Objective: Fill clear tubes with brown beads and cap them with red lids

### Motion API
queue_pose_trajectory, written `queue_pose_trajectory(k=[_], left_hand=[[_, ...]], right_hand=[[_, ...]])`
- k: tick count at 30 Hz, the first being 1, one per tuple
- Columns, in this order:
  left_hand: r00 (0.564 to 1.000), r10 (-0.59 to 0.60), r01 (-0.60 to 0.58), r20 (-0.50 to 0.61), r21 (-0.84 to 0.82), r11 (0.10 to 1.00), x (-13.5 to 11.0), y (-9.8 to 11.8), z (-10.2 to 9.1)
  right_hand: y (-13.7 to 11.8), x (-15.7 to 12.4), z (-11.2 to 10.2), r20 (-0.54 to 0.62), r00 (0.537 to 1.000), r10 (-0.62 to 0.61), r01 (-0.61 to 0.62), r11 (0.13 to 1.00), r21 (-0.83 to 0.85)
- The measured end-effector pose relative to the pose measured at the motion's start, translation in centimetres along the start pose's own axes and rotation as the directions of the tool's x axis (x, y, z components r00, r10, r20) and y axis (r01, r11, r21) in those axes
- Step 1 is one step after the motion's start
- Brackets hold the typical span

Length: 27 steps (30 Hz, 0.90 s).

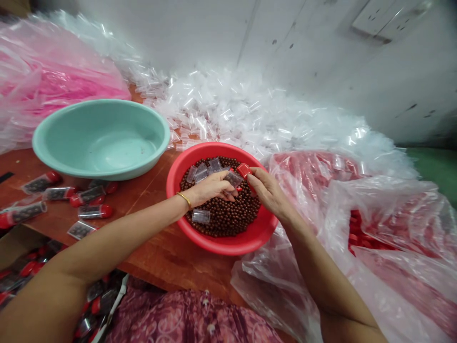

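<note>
Over a red basin (221,247) of small brown balls (228,214), my left hand (214,186) is closed round a clear plastic tube (233,178) with dark contents. My right hand (266,188) pinches a red cap (244,170) at the tube's open end; whether the two touch or are slightly apart I cannot tell. Several clear empty tubes (201,216) lie on the balls, some just behind my left hand. The fingertips of my left hand are partly hidden.
A turquoise basin (103,138) stands at the left. Filled tubes with red caps (94,211) lie before it, with more in a box (21,243) below the table edge. Clear tubes (228,105) are heaped along the wall. Plastic bags with red pieces (371,233) crowd the right side.
</note>
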State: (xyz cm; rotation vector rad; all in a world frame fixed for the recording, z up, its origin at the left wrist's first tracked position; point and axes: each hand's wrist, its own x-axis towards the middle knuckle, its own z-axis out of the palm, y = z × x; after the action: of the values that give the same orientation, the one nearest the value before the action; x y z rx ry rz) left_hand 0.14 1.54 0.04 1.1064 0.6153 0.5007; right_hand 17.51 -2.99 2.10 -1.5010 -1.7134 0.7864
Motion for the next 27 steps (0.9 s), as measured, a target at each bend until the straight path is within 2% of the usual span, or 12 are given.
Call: queue_pose_trajectory(k=[4,9,17,21,27], left_hand=[[1.0,0.031,-0.031,-0.002,0.053,0.998,0.1,-0.2,0.1],[0.998,0.069,-0.065,-0.012,0.207,0.976,0.2,-0.4,0.2],[0.998,0.06,-0.045,-0.032,0.35,0.936,-0.1,-0.3,0.2],[0.992,0.122,-0.084,-0.045,0.489,0.868,-0.2,-0.8,0.1],[0.962,0.273,-0.21,0.016,0.684,0.699,-0.1,-1.3,-0.1]], right_hand=[[0.0,-0.1,-0.3,0.044,0.996,-0.078,0.079,0.996,-0.038],[-0.5,-0.1,-0.5,0.134,0.982,-0.132,0.14,0.988,-0.058],[-0.6,-0.6,0.0,0.146,0.977,-0.153,0.166,0.983,-0.081],[-0.1,-0.9,0.3,0.14,0.964,-0.226,0.247,0.957,-0.156],[-0.2,-1.9,-0.2,0.236,0.934,-0.27,0.336,0.886,-0.318]])
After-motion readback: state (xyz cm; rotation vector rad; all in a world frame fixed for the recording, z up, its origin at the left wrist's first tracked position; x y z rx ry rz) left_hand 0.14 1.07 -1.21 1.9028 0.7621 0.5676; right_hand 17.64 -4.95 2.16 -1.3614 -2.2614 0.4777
